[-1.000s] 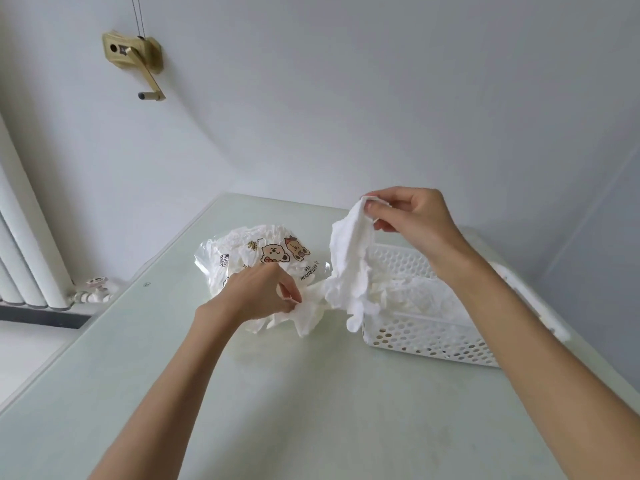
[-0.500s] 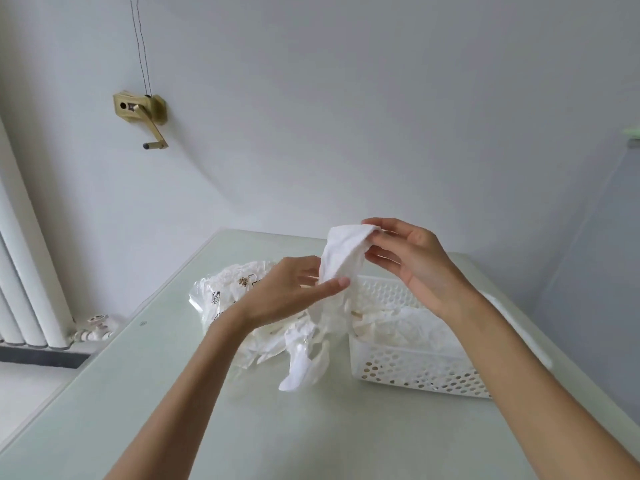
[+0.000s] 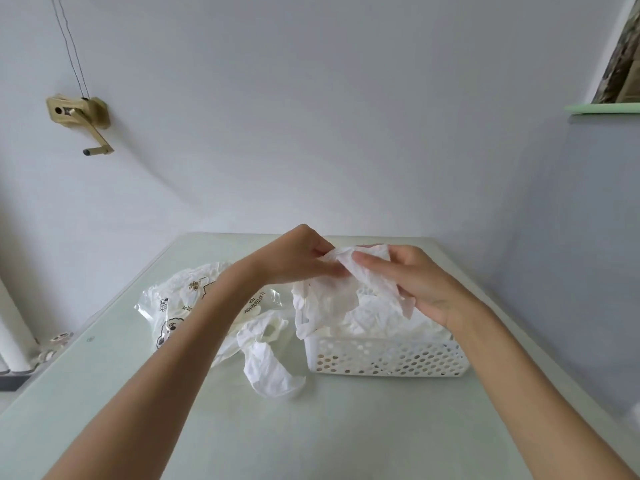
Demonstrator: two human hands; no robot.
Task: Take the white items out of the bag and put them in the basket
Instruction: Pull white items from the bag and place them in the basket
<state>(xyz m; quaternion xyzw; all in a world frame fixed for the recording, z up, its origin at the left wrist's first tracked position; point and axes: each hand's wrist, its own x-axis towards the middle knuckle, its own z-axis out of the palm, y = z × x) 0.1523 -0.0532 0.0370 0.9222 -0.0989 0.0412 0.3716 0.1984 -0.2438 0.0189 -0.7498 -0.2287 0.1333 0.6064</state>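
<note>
White crumpled sheet (image 3: 341,289) hangs between your two hands, held up over the left end of the basket (image 3: 388,356). Your left hand (image 3: 298,256) pinches its upper edge from the left with curled fingers, and your right hand (image 3: 412,282) grips it from the right, thumb pressed on the front of the sheet. The lower part of the sheet drapes down onto the pile of white items (image 3: 384,317) already lying in the basket.

That basket is white, perforated plastic, and sits on the pale green table (image 3: 329,427) to the right of centre. Just to its left a second white sheet (image 3: 268,368) trails out of the bag (image 3: 187,299) and lies on the tabletop, with its far end at the bag's mouth. The bag is clear crinkled plastic with cartoon prints, lying on its side under your left forearm.

On the wall to the left hangs a brass-coloured hand crank (image 3: 81,117) with two thin cords running up from it.
</note>
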